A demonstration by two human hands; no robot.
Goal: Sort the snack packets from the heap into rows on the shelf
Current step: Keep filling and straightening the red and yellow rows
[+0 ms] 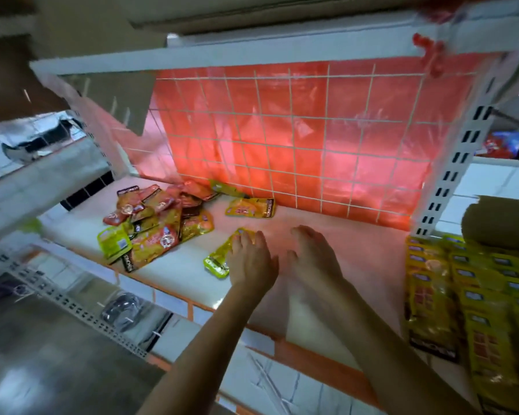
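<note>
On the middle of a white shop shelf (357,250), a person's left hand (252,262) lies over a yellow-green snack packet (218,262). Its fingers are fairly straight across the packet's upper half, and the lower end pokes out to the left of the palm. Nothing is pinched: the grip is apart and flat on the foil, apparently to slide or square the packet into the start of a row rather than lift it. The right hand (315,259) hovers just beside, fingers loose and holding nothing, over bare shelf where a row would likely run. A matching packet (249,207) lies flat further back, near the red-lined wire grid (297,130). The heap (153,223) of orange and yellow packets sits well to the left, touched by neither hand, with most of the sorting seemingly yet to do. Ranks of yellow packets (468,295) fill the neighbouring shelf at right.
</note>
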